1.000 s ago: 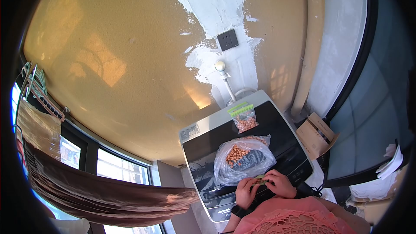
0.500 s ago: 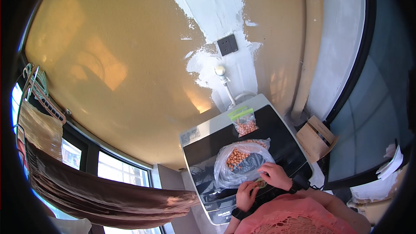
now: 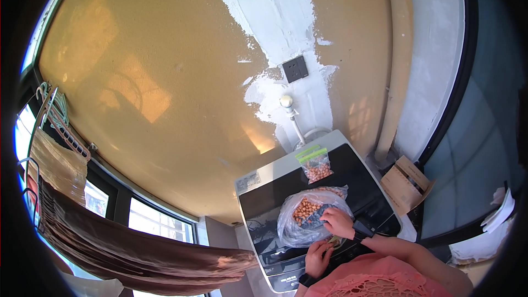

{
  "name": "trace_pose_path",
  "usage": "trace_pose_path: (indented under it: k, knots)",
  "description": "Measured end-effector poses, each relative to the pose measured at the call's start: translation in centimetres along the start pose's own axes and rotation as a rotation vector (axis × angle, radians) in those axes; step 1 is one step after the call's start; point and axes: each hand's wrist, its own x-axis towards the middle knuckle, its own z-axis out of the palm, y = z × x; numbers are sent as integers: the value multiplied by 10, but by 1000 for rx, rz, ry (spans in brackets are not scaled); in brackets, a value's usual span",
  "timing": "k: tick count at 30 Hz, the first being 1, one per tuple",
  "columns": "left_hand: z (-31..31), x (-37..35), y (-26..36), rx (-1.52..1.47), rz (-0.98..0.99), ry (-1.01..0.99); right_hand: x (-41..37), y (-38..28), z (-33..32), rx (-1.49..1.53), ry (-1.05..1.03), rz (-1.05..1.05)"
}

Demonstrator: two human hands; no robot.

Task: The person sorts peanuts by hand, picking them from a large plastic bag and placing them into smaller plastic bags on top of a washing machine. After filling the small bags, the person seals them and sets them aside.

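Observation:
An open clear plastic bag (image 3: 286,225) lies on the dark lid of a washing machine (image 3: 258,198), with many small round brown nuts (image 3: 306,210) inside. My right hand (image 3: 337,223) is over the bag's right side, its fingers bent together beside the nuts. Anything between those fingertips is hidden. Lower down, at the bag's near edge, my left hand (image 3: 317,258) has its fingers closed on a small clear bag with a greenish edge (image 3: 334,241), mostly covered by the hand. Toward the back of the lid lies a green-topped zip bag (image 3: 315,165) of pinkish-brown nuts.
A cardboard box (image 3: 406,185) stands right of the machine. Behind it are a tap (image 3: 287,102) and a wall socket (image 3: 295,69). Brown cloth (image 3: 137,247) hangs at the left, near hangers (image 3: 55,110).
My right hand has moved up and left, from near my left hand to over the nuts in the open bag. My left hand stays by the small bag. The view has shifted slightly.

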Motion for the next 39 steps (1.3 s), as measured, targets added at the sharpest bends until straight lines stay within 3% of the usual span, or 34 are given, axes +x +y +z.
trace_pose_path:
  k: [5, 17, 20, 22, 28, 39]
  knots:
    - [2, 2, -4, 5, 1, -19, 10, -14, -1, 34, 58, 22]
    - [5, -2, -8, -13, 7, 22, 19, -11, 8, -21, -15, -21]
    - [6, -2, -9, -15, -11, 2, 26, -20, 7, -5, 42, -70]
    - [7, -1, -9, -17, 0, 13, 30, -22, 10, -69, 48, -210]
    - [4, -3, -10, -12, -3, 19, 34, -13, 24, -116, 68, -271]
    - [6, -3, -11, -17, 10, 14, 26, -2, 23, -24, 28, -75]
